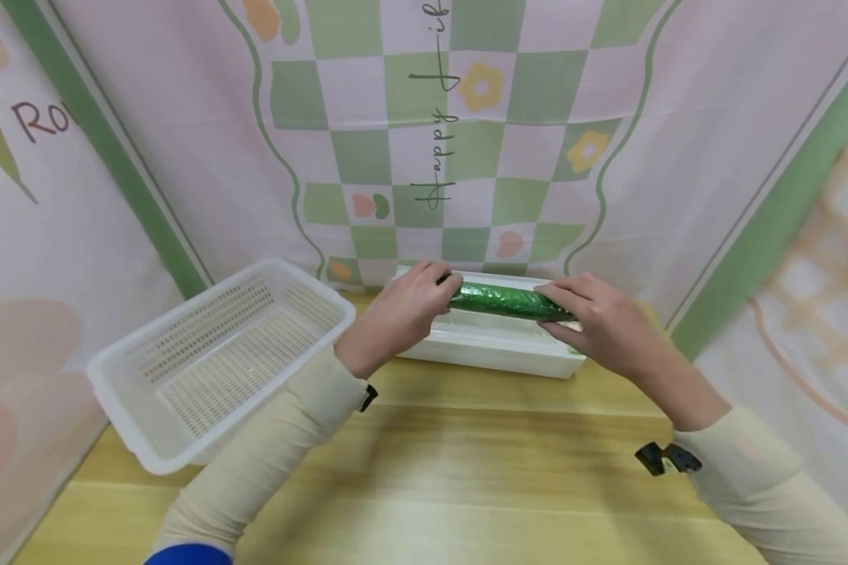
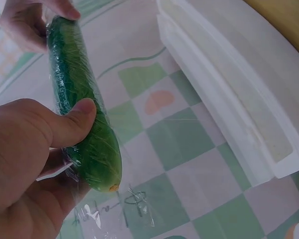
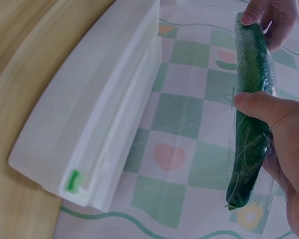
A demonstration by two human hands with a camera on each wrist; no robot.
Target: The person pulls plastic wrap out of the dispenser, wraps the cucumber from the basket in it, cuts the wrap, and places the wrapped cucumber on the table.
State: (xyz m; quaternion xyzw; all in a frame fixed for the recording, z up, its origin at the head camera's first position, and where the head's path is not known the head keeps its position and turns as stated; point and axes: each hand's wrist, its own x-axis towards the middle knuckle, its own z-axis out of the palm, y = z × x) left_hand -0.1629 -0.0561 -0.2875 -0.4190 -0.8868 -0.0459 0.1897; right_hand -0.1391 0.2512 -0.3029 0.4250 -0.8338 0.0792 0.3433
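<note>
Cucumber (image 1: 505, 300), long, dark green and wrapped in clear, glossy plastic film, is held up near a long white plastic box (image 1: 495, 359), the left hand (image 1: 413, 306) and right hand (image 1: 601, 318) each gripping near one end. Slick film might slip under the thumbs; the loose clear flap of film (image 2: 93, 216) could catch and unwrap. Fingers underneath are partly hidden; whether film reaches the box, I cannot tell.

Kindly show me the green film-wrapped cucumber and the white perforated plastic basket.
Green film-wrapped cucumber (image 1: 500, 300): head view, middle of its side.
White perforated plastic basket (image 1: 243, 373): head view, its bare floor.
</note>
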